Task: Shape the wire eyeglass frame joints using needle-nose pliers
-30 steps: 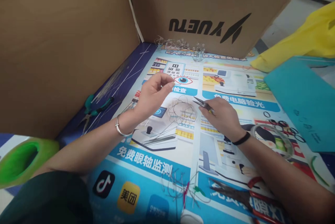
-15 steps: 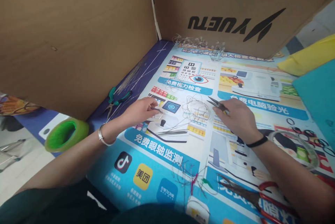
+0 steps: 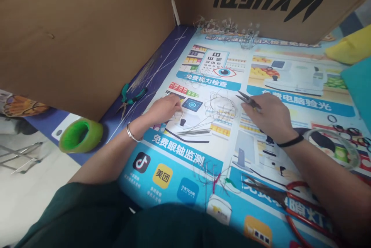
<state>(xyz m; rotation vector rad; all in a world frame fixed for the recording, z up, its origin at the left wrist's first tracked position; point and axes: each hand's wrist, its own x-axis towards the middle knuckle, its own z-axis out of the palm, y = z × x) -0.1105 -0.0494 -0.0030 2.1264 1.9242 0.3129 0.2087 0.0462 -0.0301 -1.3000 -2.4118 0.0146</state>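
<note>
steady the curled left hand (image 3: 165, 108), its hold unclear, while the right hand (image 3: 271, 116) grips slim dark metal pliers (image 3: 248, 100).

My left hand (image 3: 166, 108) has come down off the poster's printed eye chart (image 3: 215, 62) and back toward the near end, and it now hovers closer to the poster's (image 3: 213, 145) left edge. My view has swung too (a tilt on my end): the tape roll (image 3: 81, 135) shows whole, and metal legs (image 3: 21, 159) have appeared beyond the desk's (image 3: 48, 126) left edge.
</note>
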